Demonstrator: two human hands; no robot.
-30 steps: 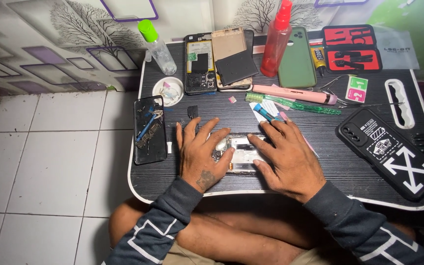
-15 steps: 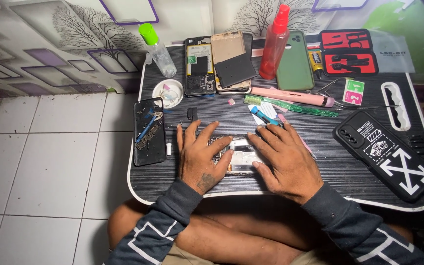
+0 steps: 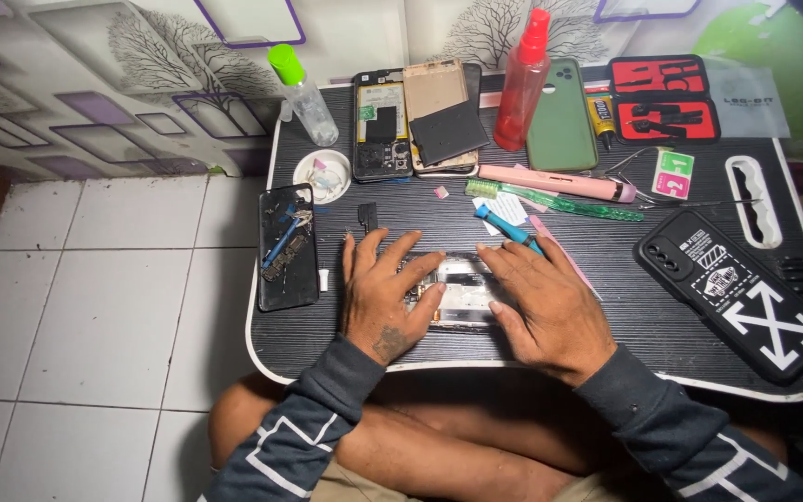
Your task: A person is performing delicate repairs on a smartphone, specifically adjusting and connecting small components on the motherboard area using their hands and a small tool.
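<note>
As fingers spread, left hand (image 3: 385, 296) and right hand (image 3: 543, 305) press — flat — opened phone (image 3: 458, 291).

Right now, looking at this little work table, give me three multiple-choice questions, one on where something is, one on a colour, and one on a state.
1. Where does the red spray bottle stand?
A. at the table's far edge, beside the green phone case
B. on the tiled floor
C. under the left hand

2. What colour is the cap of the clear bottle?
A. red
B. black
C. green

3. How do the two hands rest?
A. both lifted off the table
B. both flat on the opened phone
C. one holding the toothbrush

Answers: 1 A, it stands at the back next to the green case. 2 C, the cap is bright green. 3 B, the left hand and right hand press down on the phone between them.
</note>
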